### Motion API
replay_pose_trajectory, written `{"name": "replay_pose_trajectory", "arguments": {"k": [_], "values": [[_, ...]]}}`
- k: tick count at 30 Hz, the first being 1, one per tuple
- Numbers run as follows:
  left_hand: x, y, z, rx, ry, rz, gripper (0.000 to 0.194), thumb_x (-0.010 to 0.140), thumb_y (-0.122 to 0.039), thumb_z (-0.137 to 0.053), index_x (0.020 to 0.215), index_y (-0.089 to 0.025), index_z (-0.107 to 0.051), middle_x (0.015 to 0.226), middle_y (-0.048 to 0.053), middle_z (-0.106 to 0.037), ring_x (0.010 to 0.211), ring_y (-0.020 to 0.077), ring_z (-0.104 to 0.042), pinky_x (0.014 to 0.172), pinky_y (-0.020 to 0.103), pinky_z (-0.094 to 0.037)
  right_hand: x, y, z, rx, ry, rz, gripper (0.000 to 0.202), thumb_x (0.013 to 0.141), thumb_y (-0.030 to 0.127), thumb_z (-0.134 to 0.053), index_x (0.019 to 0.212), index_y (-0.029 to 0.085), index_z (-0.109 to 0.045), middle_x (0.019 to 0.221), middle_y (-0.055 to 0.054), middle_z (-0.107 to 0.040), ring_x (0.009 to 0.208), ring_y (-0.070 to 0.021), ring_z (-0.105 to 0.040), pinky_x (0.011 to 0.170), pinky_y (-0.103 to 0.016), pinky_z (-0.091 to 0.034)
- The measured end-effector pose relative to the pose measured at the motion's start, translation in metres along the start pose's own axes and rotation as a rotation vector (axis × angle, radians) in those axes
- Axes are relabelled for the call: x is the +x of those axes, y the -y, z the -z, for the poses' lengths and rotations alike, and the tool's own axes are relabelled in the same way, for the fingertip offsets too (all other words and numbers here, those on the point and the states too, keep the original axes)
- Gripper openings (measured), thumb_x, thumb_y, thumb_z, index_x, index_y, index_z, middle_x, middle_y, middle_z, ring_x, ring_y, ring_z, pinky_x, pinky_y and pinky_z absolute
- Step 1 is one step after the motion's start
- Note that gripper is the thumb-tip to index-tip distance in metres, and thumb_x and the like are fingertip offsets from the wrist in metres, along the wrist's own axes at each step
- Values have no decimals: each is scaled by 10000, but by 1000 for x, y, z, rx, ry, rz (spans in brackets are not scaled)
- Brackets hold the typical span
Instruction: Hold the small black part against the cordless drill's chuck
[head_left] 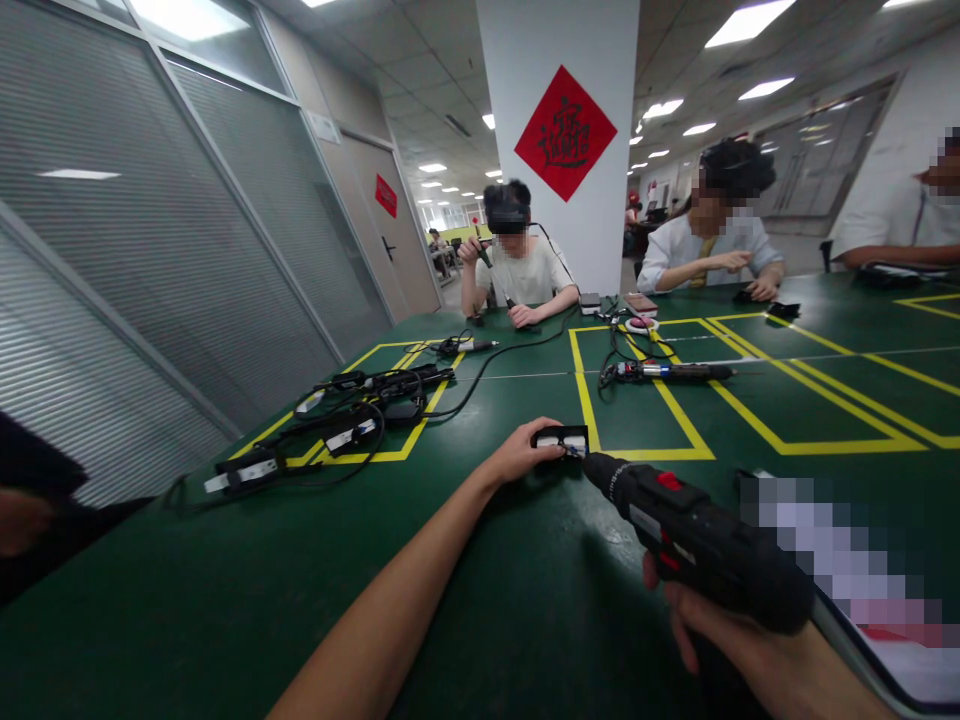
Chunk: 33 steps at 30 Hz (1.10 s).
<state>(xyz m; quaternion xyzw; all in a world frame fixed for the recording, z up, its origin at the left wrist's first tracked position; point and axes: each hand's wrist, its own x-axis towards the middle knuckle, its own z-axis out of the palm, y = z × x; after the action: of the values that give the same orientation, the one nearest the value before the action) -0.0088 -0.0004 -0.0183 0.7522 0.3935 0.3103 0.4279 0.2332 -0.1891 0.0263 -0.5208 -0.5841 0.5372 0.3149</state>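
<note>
In my right hand (pixel 712 610) is a black cordless drill (pixel 697 540) with red buttons, its fingers wrapped round the grip. The drill points forward and left, its chuck near the right end of a small black case (pixel 561 437). White parts and thin blue wires show inside this case. My left hand (pixel 525 450) grips the case's left end against the green table (pixel 480 550), thumb at its front edge. The tip of the drill bit is too small to make out at the case.
Black adapters and cables (pixel 375 400) lie at the left within yellow tape lines. A pen-shaped electric tool (pixel 667 371) lies beyond the case, to the right. A blurred-out flat object (pixel 847 570) is at the right edge. Several people sit across the table.
</note>
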Motion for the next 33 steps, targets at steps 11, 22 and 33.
{"name": "replay_pose_trajectory", "arguments": {"k": [11,22,33], "values": [[0,-1,0,-19,12,1,445,695,-311,-618,1098,-160,-505,984,50,-581,864,168,-541,766,283,-419,6,-10,-5,43,12,31,204,791,391,-479,862,228,-578,540,26,-579,428,-127,-536,466,-264,-413],[-1,-3,-1,4,-7,2,439,696,-324,-614,1088,-155,-510,973,47,-580,853,167,-539,768,284,-418,14,-20,3,20,51,-23,262,811,396,-431,924,215,-584,505,23,-583,475,-154,-570,519,-285,-415],[-2,-9,-2,31,-5,25,452,690,-330,-613,1096,-164,-507,974,41,-577,854,162,-530,762,279,-414,7,-8,-1,1,-46,-15,550,796,462,-430,1284,246,-296,848,-47,-673,499,-171,-586,562,-363,-451]]}}
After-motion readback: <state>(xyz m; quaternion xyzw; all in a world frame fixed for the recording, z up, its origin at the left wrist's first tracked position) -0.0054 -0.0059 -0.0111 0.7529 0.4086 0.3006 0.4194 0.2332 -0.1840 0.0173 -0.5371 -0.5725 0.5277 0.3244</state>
